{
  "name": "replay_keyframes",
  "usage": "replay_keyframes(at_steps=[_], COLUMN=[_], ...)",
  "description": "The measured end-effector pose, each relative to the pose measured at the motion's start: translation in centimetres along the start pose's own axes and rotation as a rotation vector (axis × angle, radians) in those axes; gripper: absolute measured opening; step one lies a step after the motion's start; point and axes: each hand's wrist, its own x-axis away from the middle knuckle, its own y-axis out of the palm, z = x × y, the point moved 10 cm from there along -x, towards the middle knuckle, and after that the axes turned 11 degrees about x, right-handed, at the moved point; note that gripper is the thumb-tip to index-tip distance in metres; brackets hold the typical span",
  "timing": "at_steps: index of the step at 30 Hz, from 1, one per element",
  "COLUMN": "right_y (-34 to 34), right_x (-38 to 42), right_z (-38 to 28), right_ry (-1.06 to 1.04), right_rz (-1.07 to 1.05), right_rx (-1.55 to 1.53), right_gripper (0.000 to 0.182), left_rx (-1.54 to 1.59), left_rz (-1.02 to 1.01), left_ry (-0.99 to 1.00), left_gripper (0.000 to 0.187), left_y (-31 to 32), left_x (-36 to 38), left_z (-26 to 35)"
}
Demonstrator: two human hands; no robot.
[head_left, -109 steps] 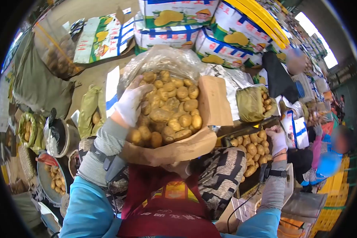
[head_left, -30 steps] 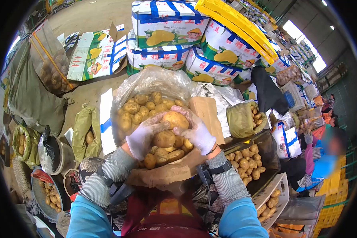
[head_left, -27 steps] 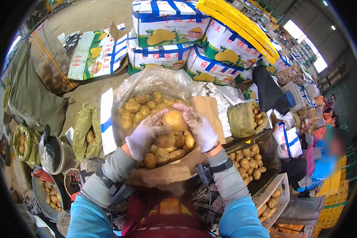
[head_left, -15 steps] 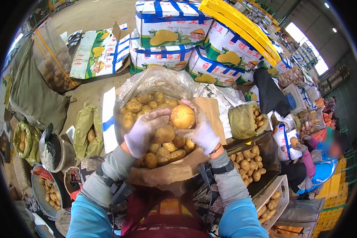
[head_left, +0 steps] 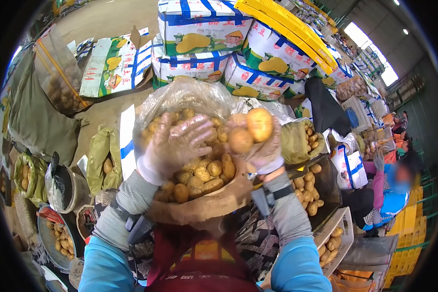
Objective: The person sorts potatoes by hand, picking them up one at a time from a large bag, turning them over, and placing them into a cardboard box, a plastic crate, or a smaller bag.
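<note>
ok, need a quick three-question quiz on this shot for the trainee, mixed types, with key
1. Multiple choice: which side's hand holds potatoes clear of the pile? A) left B) right C) neither
2. True or false: the left hand is open.
3. Fill in: the stacked boxes carry ____ strips.

Key: 1. B, the right hand. 2. True. 3. blue.
</note>
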Motion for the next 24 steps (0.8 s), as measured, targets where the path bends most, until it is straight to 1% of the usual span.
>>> replay_keyframes(at_steps=[1, 2, 3, 4, 5, 6, 8, 9, 10, 11, 13, 15, 17, 18, 19, 20, 21, 22, 23, 24], right_y=[-0.9, -2.6, -4.1, -5.0, -8.0, -10.9, -16.7, -22.3, -25.4, -26.9, -25.6, -21.4, -13.8, -10.7, -7.2, -5.2, -3.8, -4.8, -2.1, -2.2], right_x=[0.9, 3.3, 5.2, 7.3, 10.5, 13.9, 19.7, 22.6, 25.6, 28.1, 26.9, 19.5, 10.0, 6.1, 3.0, 1.1, -1.0, -1.8, -3.2, -3.8], right_z=[-2.4, -5.4, -8.6, -10.7, -13.0, -15.2, -15.8, -15.4, -15.0, -14.9, -15.6, -14.9, -10.3, -6.2, -1.8, 3.4, 8.5, 9.5, 17.8, 21.3], right_ry=[-0.042, -0.103, -0.159, -0.145, -0.161, -0.225, -0.002, 0.133, 0.389, 0.677, 0.7, 0.358, 0.228, 0.279, 0.277, 0.477, 0.423, 0.464, 0.464, 0.548], right_rz=[-0.034, 0.156, 0.155, 0.094, 0.237, 0.359, 0.454, 0.614, 0.726, 0.883, 0.994, 0.77, 0.336, 0.119, -0.078, -0.183, -0.414, -0.389, -0.769, -0.898], right_rx=[-0.024, 0.162, 0.338, 0.423, 0.488, 0.694, 0.802, 0.789, 0.972, 1.182, 1.351, 1.383, 1.567, 1.553, 1.609, 1.567, 1.653, 1.716, 1.962, 2.158], right_gripper=[0.077, 0.079, 0.078, 0.076, 0.073, 0.068, 0.058, 0.055, 0.053, 0.053, 0.051, 0.046, 0.044, 0.046, 0.047, 0.047, 0.045, 0.051, 0.061, 0.068], left_rx=[-0.033, -0.064, -0.093, -0.086, -0.061, -0.039, 0.001, 0.01, 0.018, 0.023, 0.03, 0.031, 0.033, 0.047, 0.062, 0.075, 0.089, 0.093, 0.096, 0.097], left_rz=[0.007, 0.015, 0.022, 0.042, 0.06, 0.077, 0.074, 0.071, 0.068, 0.066, 0.021, -0.003, -0.011, -0.007, 0.001, 0.009, 0.018, 0.028, 0.037, 0.046], left_ry=[0.045, 0.088, 0.135, 0.181, 0.196, 0.215, 0.233, 0.242, 0.25, 0.256, 0.259, 0.265, 0.274, 0.292, 0.301, 0.312, 0.323, 0.341, 0.36, 0.376], left_gripper=[0.083, 0.083, 0.083, 0.08, 0.079, 0.078, 0.077, 0.077, 0.077, 0.077, 0.078, 0.078, 0.079, 0.078, 0.078, 0.078, 0.078, 0.077, 0.077, 0.077], left_y=[0.0, -0.2, -0.3, 0.0, 0.1, 0.1, 0.1, 0.1, 0.2, 0.1, 0.2, 0.1, -0.1, 0.1, 0.1, 0.1, -0.1, -0.2, -0.4, -0.4], left_x=[0.1, 0.1, 0.2, 0.5, 0.7, 1.0, 1.4, 1.7, 1.9, 2.1, 2.1, 2.1, 1.9, 1.9, 1.8, 1.7, 1.7, 1.8, 1.9, 2.0], left_z=[0.7, 1.7, 2.6, 3.4, 3.9, 4.5, 5.5, 5.9, 6.1, 6.3, 6.7, 7.2, 7.7, 7.9, 8.0, 8.3, 8.6, 9.0, 9.5, 10.0])
